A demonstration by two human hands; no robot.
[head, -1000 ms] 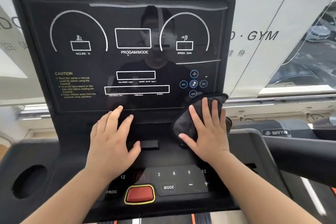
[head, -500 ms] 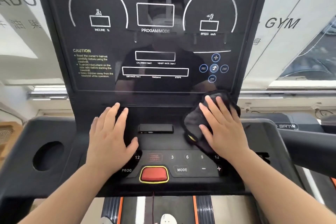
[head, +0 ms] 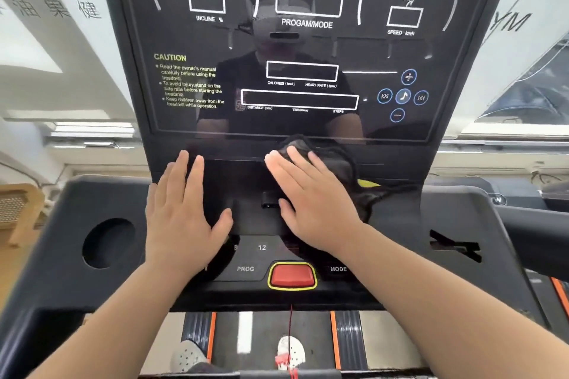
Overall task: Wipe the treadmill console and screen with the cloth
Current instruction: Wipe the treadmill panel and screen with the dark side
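The treadmill's black glossy screen [head: 308, 49] rises ahead, printed with INCLINE, PROGAM/MODE and SPEED boxes. Below it lies the black console [head: 246, 218] with a button panel and a red stop button [head: 292, 275]. My right hand [head: 311, 197] presses flat, fingers straight, on a dark cloth [head: 341, 169] just under the screen's lower edge, near the middle of the console. A yellow tag of the cloth shows to the right. My left hand [head: 184, 209] rests flat on the console beside it, fingers straight, holding nothing.
A round cup hole [head: 107, 243] sits in the left console wing and a slot [head: 455, 246] in the right wing. A red safety cord [head: 291, 326] hangs from the stop button. Below, the belt [head: 264, 338] and white shoes show. A window lies to the right.
My right hand has slid the cloth leftward along the console, from below the screen's right corner to its middle. The view has moved closer and tilted down. My left hand stays put.
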